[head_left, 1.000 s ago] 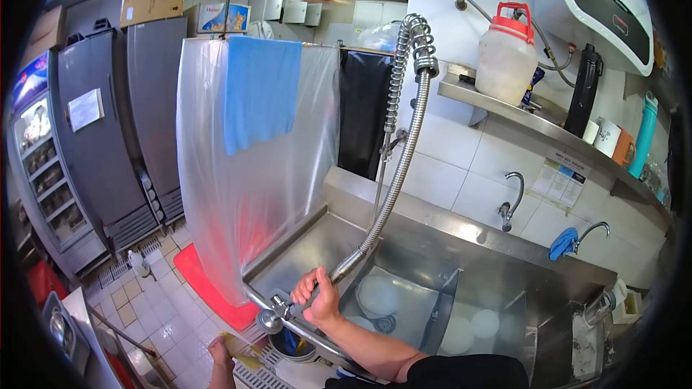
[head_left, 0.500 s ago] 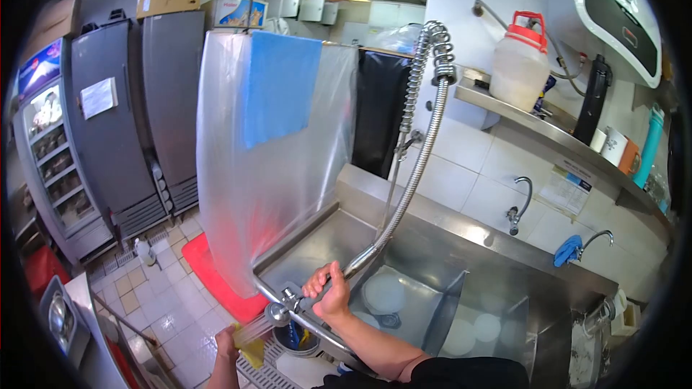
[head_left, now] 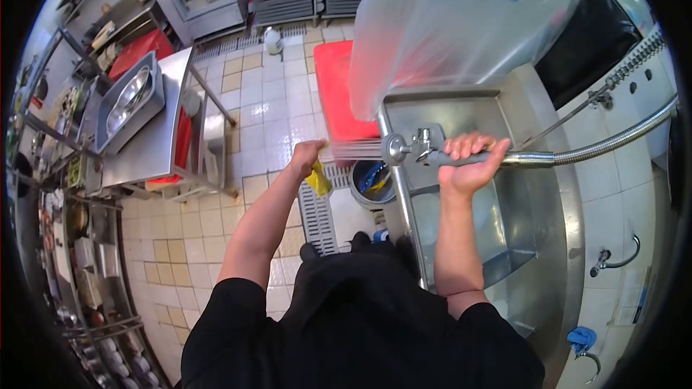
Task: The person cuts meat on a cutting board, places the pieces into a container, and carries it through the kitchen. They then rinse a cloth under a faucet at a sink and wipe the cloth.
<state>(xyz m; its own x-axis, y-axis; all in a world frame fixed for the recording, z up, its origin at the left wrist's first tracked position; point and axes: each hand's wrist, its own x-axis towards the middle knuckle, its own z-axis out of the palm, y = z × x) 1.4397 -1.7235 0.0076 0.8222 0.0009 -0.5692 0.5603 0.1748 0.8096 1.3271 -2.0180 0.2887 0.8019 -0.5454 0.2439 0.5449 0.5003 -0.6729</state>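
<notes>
My right hand (head_left: 470, 162) is wrapped round the grey handle of a spray tap (head_left: 394, 149) above the steel sink (head_left: 468, 103). Water shoots leftward from its head toward my left hand (head_left: 308, 155), which grips a yellow cloth (head_left: 318, 179) over the floor drain grate (head_left: 319, 216). The cloth hangs down below my fingers. Between the hands, lower down, a bucket (head_left: 373, 181) holds blue and yellow items. A flexible metal hose (head_left: 613, 140) runs right from the handle.
A red mat (head_left: 339, 94) lies on the tiled floor beside the plastic-covered stand (head_left: 432, 36). To the left, a steel table (head_left: 162, 122) bears a grey tub (head_left: 130, 101) with metal bowls. Farther back, a white bottle (head_left: 273, 41) stands on the floor.
The view has turned down and to the left, bringing the table and shelves into sight. My hands still hold the spray tap and the cloth, with water running between them.
</notes>
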